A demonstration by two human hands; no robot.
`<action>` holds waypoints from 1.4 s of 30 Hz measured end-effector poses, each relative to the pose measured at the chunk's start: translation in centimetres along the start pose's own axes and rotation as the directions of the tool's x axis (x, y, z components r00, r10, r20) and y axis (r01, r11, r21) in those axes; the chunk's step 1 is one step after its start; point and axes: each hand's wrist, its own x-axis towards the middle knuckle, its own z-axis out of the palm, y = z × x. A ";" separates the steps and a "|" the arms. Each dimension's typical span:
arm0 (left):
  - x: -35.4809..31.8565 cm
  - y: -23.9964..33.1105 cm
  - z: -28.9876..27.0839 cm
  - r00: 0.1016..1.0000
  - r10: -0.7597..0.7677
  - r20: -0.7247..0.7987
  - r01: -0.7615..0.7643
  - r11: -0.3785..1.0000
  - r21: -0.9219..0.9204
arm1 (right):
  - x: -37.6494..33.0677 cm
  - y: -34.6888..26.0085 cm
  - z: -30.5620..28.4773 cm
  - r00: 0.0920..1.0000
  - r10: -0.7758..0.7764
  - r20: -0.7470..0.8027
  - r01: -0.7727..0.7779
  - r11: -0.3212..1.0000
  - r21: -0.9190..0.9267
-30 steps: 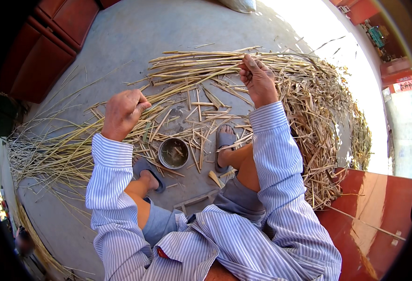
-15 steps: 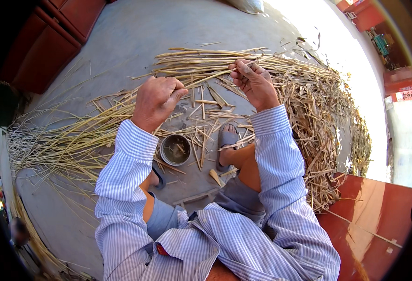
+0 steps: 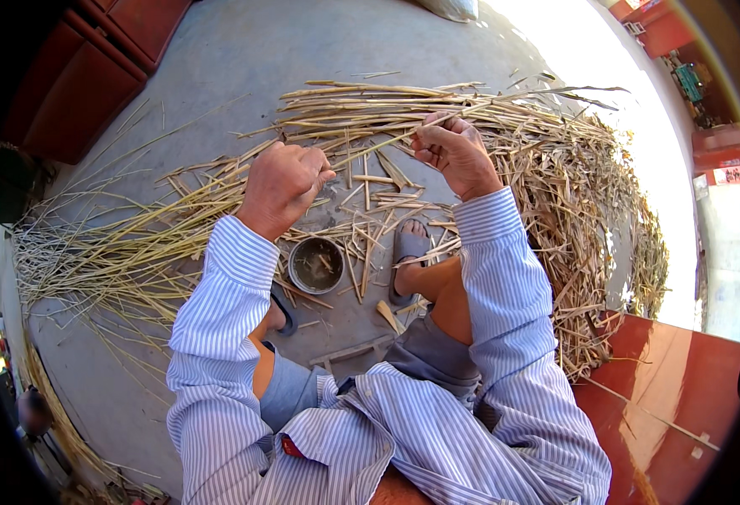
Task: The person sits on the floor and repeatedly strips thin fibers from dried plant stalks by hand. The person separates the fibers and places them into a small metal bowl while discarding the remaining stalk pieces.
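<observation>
Apparently stretching one stalk (image 3: 376, 146) two-handed

Seemingly clenched in the left grip (image 3: 284, 189), pinched in the right grip (image 3: 456, 156). Spanning the gap, with dry leaves (image 3: 555, 227) right of the right grip and a bowl (image 3: 316, 266) bodyward of the left. Next likely calls for gentle tension.

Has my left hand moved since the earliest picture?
Yes, rightward: judged against the bowl, the left hand was well to its left and is now only slightly left.

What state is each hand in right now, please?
Left hand: closed in a fist, seemingly around a stalk.
Right hand: closed, pinching the same stalk between thumb and fingers.
</observation>
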 end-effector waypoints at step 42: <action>-4.3 9.4 -4.6 0.905 0.423 0.041 -0.424 0.892 0.155 | 2.6 9.2 -33.2 0.777 0.289 -0.559 -0.233 0.957 0.171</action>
